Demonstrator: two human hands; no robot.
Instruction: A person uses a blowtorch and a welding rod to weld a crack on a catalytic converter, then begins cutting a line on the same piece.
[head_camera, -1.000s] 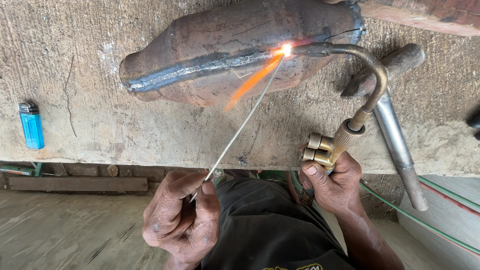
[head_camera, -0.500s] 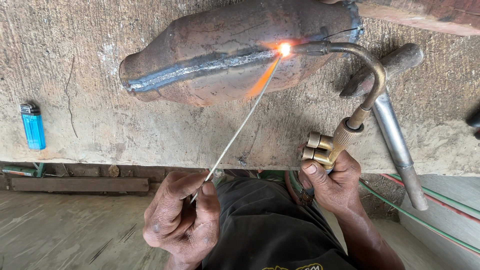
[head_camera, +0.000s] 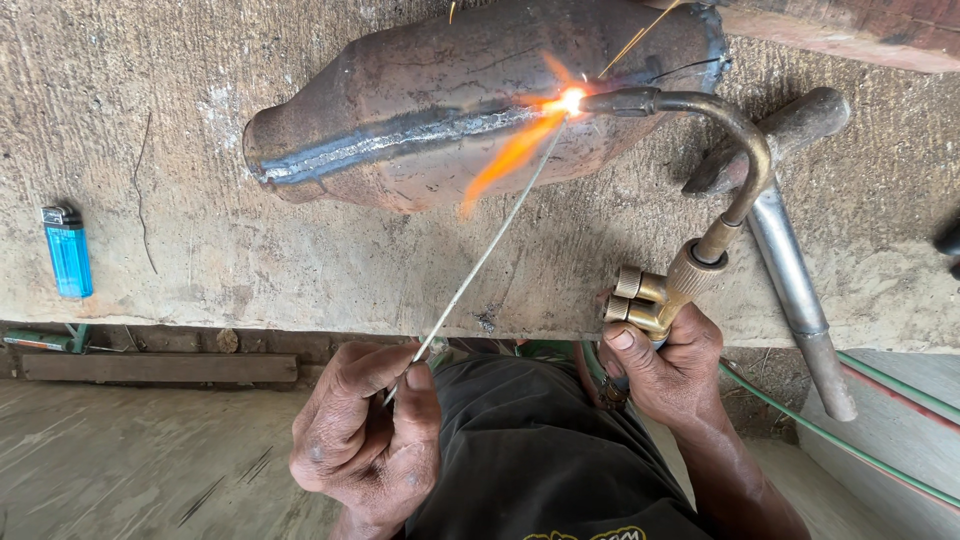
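The left hand (head_camera: 365, 440) pinches a thin rod (head_camera: 480, 262). The right hand (head_camera: 665, 365) grips a torch (head_camera: 700, 200); its hose runs off the picture's edge. The metal tank (head_camera: 400, 120) is cut off at the top, on a rough grey table (head_camera: 200, 250).

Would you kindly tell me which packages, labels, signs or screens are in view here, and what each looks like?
No packages, signs or screens show.
Blue lighter: lies on the concrete slab at far left, slim, translucent blue with a metal top; no label can be made out.
Printed mark: yellow, on the dark garment at the bottom edge, mostly cut off.
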